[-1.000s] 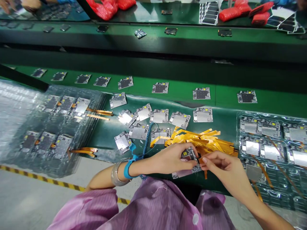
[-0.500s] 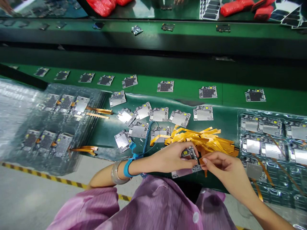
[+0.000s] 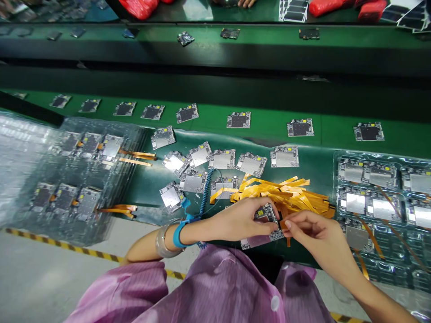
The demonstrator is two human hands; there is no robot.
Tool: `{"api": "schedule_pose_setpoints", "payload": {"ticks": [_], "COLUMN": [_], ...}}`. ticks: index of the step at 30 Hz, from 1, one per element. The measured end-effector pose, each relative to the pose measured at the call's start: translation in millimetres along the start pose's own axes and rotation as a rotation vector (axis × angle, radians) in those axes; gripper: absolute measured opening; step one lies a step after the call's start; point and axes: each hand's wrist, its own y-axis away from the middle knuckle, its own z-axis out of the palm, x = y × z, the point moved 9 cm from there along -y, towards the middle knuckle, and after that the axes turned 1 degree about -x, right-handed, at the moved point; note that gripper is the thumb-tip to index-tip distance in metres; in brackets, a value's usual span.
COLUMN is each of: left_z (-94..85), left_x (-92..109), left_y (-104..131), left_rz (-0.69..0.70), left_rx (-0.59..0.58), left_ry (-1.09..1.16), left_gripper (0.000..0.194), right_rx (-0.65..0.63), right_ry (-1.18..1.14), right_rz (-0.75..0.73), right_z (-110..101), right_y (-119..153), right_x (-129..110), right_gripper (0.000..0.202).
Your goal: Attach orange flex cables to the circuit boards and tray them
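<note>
My left hand [image 3: 247,220] grips a circuit board [image 3: 259,240] at the table's near edge, thumb on top and fingers curled over its far side. At the board's right edge, my right hand [image 3: 313,231] pinches an orange flex cable [image 3: 285,226] between thumb and fingertips. The cable's end meets the board there; whether it is seated cannot be made out. Just beyond both hands lies a heap of orange flex cables [image 3: 286,190]. A blue wrist strap [image 3: 180,234] with a coiled cord [image 3: 204,197] circles my left wrist.
Several loose boards [image 3: 222,159] lie on the green table behind my hands. Clear trays with boards and cables stand left [image 3: 111,188] and right [image 3: 387,233]. Past them runs a green conveyor [image 3: 208,123] carrying spaced boards. Another person's hand [image 3: 247,3] shows at the far side.
Boards on the near conveyor have shifted right. At the top, another person's hand has come further into view. My hands keep nearly the same hold on the board and cable.
</note>
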Motion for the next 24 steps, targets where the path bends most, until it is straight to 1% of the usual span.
{"api": "schedule_pose_setpoints", "payload": {"ticks": [3, 8, 12, 16, 21, 22, 23, 24], "left_z": [1.0, 1.7, 1.5, 2.3, 5.5, 6.3, 6.3, 5.7], "left_x": [-1.2, -2.9, -1.5, -0.6, -11.2, -13.3, -14.4, -14.0], "left_y": [0.2, 0.4, -0.2, -1.5, -9.7, -12.2, -14.7, -16.7], "left_rz": [0.001, -0.04, -0.042, -0.012, 0.002, 0.0, -0.002, 0.0], "left_rx": [0.001, -0.002, 0.002, 0.027, 0.068, 0.067, 0.07, 0.078], "left_ry": [-0.003, -0.039, -0.041, 0.034, 0.16, 0.175, 0.185, 0.188], "left_gripper": [0.018, 0.021, 0.019, 0.015, 0.009, 0.007, 0.006, 0.008], "right_rx": [-0.018, -0.121, -0.138, -0.133, -0.164, -0.154, -0.099, 0.007], "right_ry": [0.037, 0.135, 0.191, 0.22, 0.253, 0.27, 0.3, 0.346], "right_rz": [0.003, 0.05, 0.042, -0.013, -0.073, -0.108, -0.172, -0.267], "right_z": [1.1, 6.8, 8.1, 8.1, 11.8, 11.8, 8.7, 2.2], "right_y": [0.3, 0.5, -0.3, -1.7, -2.1, -1.1, 0.7, 4.8], "right_x": [2.3, 10.9, 11.0, 6.2, 3.2, 0.9, -4.4, -13.0], "right_gripper": [0.027, 0.024, 0.025, 0.024, 0.02, 0.019, 0.017, 0.014]}}
